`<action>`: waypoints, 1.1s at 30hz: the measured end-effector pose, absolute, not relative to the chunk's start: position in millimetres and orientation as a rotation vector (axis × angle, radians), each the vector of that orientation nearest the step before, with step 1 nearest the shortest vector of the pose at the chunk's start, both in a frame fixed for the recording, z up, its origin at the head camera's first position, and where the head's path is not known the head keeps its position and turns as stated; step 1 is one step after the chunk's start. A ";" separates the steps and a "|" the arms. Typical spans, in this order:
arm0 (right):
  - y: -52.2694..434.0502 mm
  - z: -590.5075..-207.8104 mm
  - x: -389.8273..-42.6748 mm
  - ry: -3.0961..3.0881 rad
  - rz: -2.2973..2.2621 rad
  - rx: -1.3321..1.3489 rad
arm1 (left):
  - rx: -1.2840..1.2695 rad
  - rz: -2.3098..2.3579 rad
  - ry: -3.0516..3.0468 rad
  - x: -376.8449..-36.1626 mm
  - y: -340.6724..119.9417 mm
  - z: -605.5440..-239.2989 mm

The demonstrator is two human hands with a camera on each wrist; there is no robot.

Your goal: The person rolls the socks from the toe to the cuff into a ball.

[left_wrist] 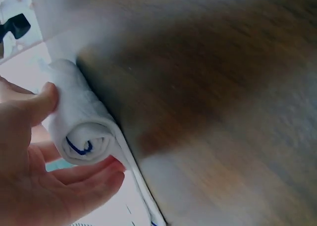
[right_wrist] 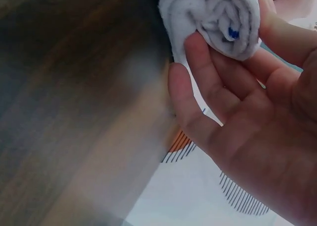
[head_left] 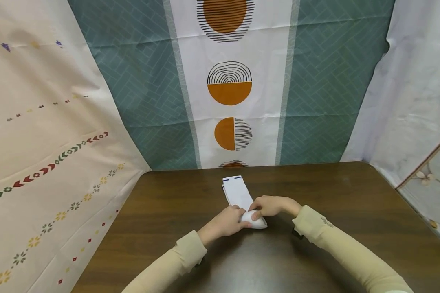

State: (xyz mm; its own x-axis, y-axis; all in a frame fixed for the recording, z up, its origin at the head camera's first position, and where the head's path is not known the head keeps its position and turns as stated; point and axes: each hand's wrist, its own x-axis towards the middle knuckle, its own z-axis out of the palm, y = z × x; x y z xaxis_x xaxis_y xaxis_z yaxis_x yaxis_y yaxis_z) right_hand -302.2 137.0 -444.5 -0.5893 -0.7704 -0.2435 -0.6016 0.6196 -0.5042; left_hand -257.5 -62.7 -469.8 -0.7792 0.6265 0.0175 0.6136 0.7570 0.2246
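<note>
A white cloth [head_left: 237, 191] with dark blue stripes near its far end lies as a long folded strip on the table, its near end rolled up. My left hand [head_left: 227, 221] grips the left end of the roll [left_wrist: 81, 107], thumb on the near side and fingers beyond it. At the roll's right end, my right hand [head_left: 270, 206] holds it likewise between thumb and fingers. Both wrist views show the spiral of layers at the roll's ends, with a bit of blue stripe inside. The flat part stretches away from the hands toward the table's back edge.
The dark brown wooden table [head_left: 168, 203] spreads around the cloth. Behind it hangs a green and white curtain [head_left: 143, 81] with orange circles. A cream patterned cloth [head_left: 58, 142] hangs at the left, and a pale marbled one [head_left: 418, 101] at the right.
</note>
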 end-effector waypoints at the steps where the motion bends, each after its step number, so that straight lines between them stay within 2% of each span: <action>1: 137.7 -445.7 -301.8 2.413 -0.522 -1.092 | 1.021 0.294 2.906 -256.0 -62.1 -469.6; 13: 140.4 -445.8 -301.2 2.406 -0.557 -1.027 | 0.924 0.056 3.012 -243.8 -54.0 -471.7; 23: 146.1 -453.7 -300.9 2.413 -0.700 -1.002 | 0.944 -0.006 2.952 -253.3 -52.2 -476.0; 29: 144.2 -459.5 -291.2 2.735 -0.737 -1.244 | 0.908 -0.109 2.862 -263.0 -49.3 -462.1; 33: 138.8 -463.5 -276.4 2.961 -0.569 -1.475 | 0.868 -0.061 2.757 -269.4 -49.3 -457.9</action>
State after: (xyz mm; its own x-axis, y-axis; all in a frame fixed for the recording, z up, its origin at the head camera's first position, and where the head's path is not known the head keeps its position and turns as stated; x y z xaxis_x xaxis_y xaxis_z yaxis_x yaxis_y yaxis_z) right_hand -276.4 138.8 -463.5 -0.5951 -0.7301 0.3358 -0.8026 0.5614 -0.2017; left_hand -269.4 -49.3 -457.9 -0.7915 0.5582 -0.2488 0.5687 0.8218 0.0347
